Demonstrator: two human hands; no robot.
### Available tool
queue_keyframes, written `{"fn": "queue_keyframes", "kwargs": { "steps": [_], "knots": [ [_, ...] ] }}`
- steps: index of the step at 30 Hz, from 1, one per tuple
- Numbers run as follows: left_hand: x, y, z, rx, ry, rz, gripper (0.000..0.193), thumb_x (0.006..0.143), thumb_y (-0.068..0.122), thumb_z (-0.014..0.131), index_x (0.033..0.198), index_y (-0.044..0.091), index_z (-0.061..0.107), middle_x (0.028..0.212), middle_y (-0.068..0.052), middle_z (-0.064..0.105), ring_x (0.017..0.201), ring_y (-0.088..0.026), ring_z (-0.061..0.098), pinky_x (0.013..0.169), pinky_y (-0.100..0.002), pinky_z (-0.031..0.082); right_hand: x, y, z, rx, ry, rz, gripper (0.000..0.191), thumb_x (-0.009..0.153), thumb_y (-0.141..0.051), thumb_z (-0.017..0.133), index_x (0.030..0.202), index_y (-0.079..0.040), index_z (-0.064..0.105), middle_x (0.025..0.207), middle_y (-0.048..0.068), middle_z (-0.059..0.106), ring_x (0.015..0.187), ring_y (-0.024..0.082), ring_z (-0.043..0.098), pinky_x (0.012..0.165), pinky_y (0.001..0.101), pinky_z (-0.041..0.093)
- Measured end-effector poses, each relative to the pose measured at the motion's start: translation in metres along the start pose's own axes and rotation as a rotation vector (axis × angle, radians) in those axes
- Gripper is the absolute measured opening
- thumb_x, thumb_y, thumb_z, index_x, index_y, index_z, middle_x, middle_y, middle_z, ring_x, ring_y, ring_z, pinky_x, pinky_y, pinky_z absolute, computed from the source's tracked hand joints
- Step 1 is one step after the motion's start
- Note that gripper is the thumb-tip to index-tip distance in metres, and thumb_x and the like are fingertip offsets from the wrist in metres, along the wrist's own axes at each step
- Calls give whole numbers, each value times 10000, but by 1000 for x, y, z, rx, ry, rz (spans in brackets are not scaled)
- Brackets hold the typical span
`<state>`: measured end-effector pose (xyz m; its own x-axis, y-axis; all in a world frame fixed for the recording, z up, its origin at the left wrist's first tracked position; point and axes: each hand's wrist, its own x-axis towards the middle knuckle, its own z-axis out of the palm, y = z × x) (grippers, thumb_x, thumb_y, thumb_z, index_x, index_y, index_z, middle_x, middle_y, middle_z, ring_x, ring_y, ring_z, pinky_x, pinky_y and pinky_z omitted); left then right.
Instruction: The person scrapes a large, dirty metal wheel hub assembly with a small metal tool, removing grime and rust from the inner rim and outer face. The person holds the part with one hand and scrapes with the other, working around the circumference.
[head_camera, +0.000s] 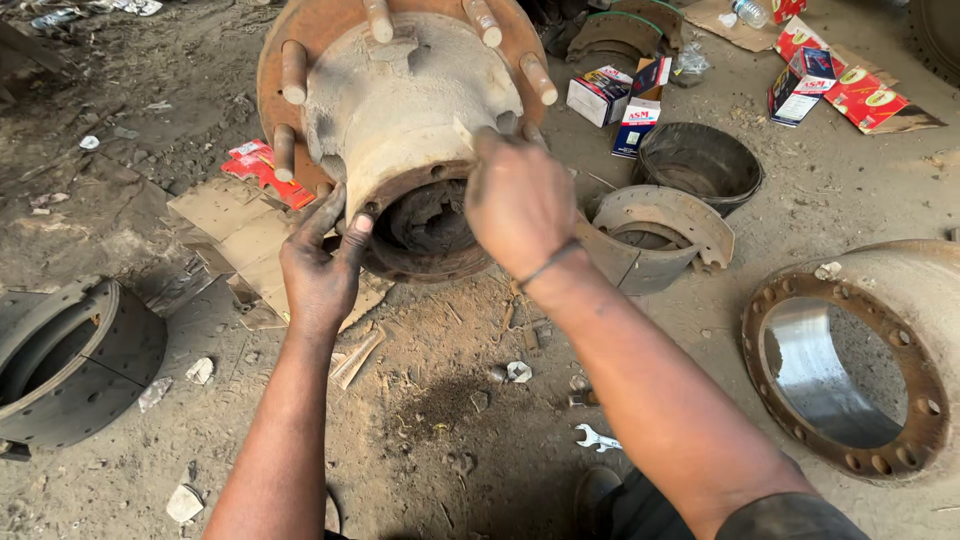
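Note:
A large rusty wheel hub (400, 100) with several studs lies tilted on the dirt ground, its greasy bore (430, 225) facing me. My left hand (320, 265) presses against the hub's lower left rim, fingers spread on the metal. On the hub's right side, over the bore's edge, my right hand (520, 200) grips the hub, fingers curled out of sight. A thin band circles the right wrist.
Brake shoes (655, 235) and a dark round pan (700, 160) lie to the right, a brake drum (850, 360) at far right. Another brake shoe set (70, 360) sits left. Small boxes (625, 100), flattened cardboard (240, 235), a wrench (597, 438) and debris litter the ground.

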<state>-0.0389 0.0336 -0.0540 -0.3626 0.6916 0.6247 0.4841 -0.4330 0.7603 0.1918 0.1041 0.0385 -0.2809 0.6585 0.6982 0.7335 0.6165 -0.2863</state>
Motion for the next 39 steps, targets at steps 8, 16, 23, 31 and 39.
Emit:
{"fn": "queue_keyframes", "kwargs": {
  "steps": [8,16,23,31,39],
  "knots": [
    [-4,-6,6,-125,-11,-56,452,1032,247,677,1369,-45,603,1397,-204,629,1350,-264,568,1149,-392,421,-3,24,-27,-166,-132,150,297,864,-84,676,1147,-110,760,753,244,703,682,415,713,670,534,571],
    [17,17,-3,-159,27,81,294,1102,303,657,1153,30,751,1118,-89,715,1111,-178,669,1037,-335,551,13,-21,-5,-7,-67,39,255,842,-66,670,1081,-106,750,786,215,732,744,390,736,716,503,588],
    [15,22,-21,252,-318,-313,510,879,334,845,1238,20,664,1099,-173,751,1066,-265,706,973,-399,530,9,8,-25,-83,-168,217,209,861,-118,669,1046,-146,764,776,207,725,747,391,731,725,525,575],
    [-7,9,3,407,-300,-393,614,882,304,786,1360,11,536,1012,-192,781,1005,-309,750,921,-448,552,4,-3,-14,-6,-53,58,321,806,-42,643,1098,-96,765,756,221,728,710,390,732,683,503,581],
    [1,28,-1,560,-298,-426,500,882,330,786,1250,33,623,904,-173,789,901,-324,769,870,-468,562,-3,6,-11,138,-34,115,318,825,-33,605,1103,-101,744,792,224,730,736,391,740,735,503,587]
  ]
}}
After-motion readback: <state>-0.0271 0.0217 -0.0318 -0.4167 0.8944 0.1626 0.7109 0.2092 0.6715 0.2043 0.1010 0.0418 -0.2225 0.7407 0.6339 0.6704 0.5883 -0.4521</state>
